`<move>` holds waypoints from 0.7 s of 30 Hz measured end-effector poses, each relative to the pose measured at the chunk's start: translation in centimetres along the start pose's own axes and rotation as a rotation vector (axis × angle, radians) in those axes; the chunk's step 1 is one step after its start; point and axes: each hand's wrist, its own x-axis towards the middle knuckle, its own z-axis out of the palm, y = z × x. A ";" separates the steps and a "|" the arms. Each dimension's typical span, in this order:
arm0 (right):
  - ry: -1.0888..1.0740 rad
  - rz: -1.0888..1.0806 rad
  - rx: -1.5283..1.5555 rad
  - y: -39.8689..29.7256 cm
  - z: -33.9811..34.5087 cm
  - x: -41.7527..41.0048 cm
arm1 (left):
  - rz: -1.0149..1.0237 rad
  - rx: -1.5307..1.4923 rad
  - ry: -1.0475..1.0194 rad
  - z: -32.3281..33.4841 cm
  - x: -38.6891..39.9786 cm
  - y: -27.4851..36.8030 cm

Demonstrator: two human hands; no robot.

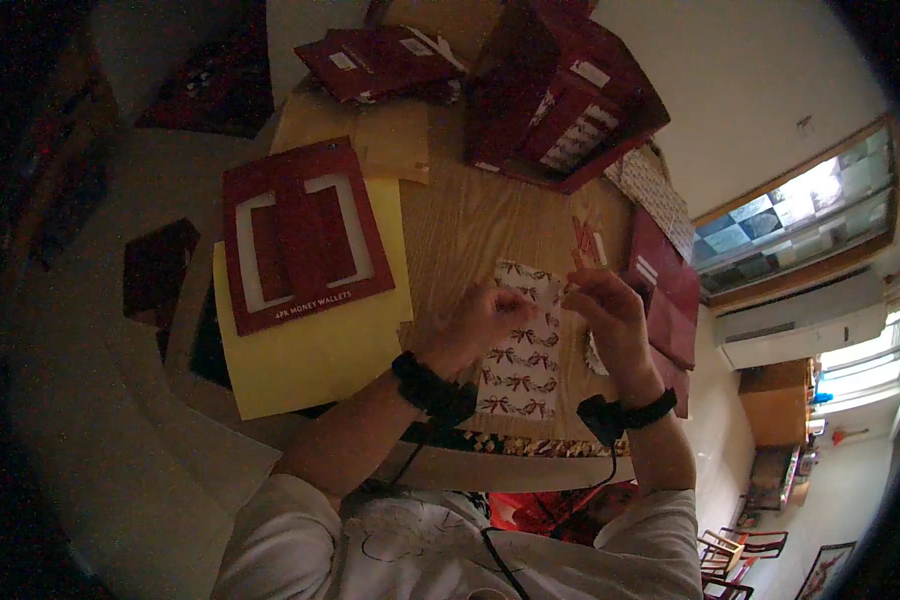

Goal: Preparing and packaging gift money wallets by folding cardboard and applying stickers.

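On the wooden table (457,225) a white printed paper wallet (520,375) with rows of bows and garlands lies before me. Above its upper part is my left hand (495,315), its fingers curled; whether they hold anything I cannot tell. My right hand (607,304) is over the wallet's right edge, thumb and fingertips pinched close together; something small may be between them, too dim to tell. Just beyond the right hand lie several small reddish strips (585,240). To the left, a dark red card package with cut-out windows (307,232) rests on yellow paper (307,375).
A large dark red box (570,97) holding patterned pieces stands at the far side. Red flat packages (382,64) are stacked at the far left. Red folded card (664,289) and a patterned sheet (652,195) lie along the right edge.
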 end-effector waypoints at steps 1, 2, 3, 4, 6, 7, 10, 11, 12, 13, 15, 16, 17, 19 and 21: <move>-0.005 0.008 0.024 0.1 0.0 0.0 | -0.002 -0.008 0.015 0.0 -0.1 0.1; -0.014 0.023 0.037 0.2 -0.1 -0.1 | 0.018 0.032 0.022 0.0 -0.2 0.2; -0.022 0.046 0.055 0.2 -0.1 -0.1 | 0.018 0.064 0.026 0.0 -0.3 0.3; -0.033 0.076 0.063 0.3 -0.2 -0.1 | 0.016 0.096 0.031 0.0 -0.3 0.4; -0.051 0.093 0.026 0.3 -0.3 -0.1 | 0.070 0.151 0.020 -0.1 -0.2 0.5; -0.058 0.079 -0.020 0.3 -0.3 0.0 | 0.109 0.170 0.017 -0.1 -0.1 0.5; -0.062 0.034 -0.018 0.3 -0.3 0.1 | 0.007 0.115 -0.004 0.0 0.2 0.3; -0.066 0.017 -0.002 0.2 -0.2 0.2 | 0.034 0.141 0.002 0.0 0.3 0.2; -0.075 0.032 0.026 0.0 -0.1 0.3 | 0.060 0.166 0.010 0.0 0.2 0.2; -0.089 0.045 0.045 -0.3 0.1 0.4 | 0.091 0.210 0.022 0.1 0.2 0.1; -0.095 0.034 0.048 -1.1 0.6 1.1 | -0.015 0.081 0.013 0.2 -0.1 0.0; -0.086 0.009 0.034 -1.5 0.9 1.7 | -0.069 0.026 0.017 0.3 -0.2 -0.1; -0.107 -0.037 0.023 -1.9 1.4 3.0 | -0.094 0.063 0.004 0.3 -0.3 -0.1; -0.236 -0.069 -0.025 -2.9 2.3 6.2 | -0.154 0.134 -0.021 0.3 -0.4 -0.1; -0.336 -0.155 -0.185 -3.2 3.3 10.6 | -0.150 0.090 -0.067 0.4 -0.3 -0.1</move>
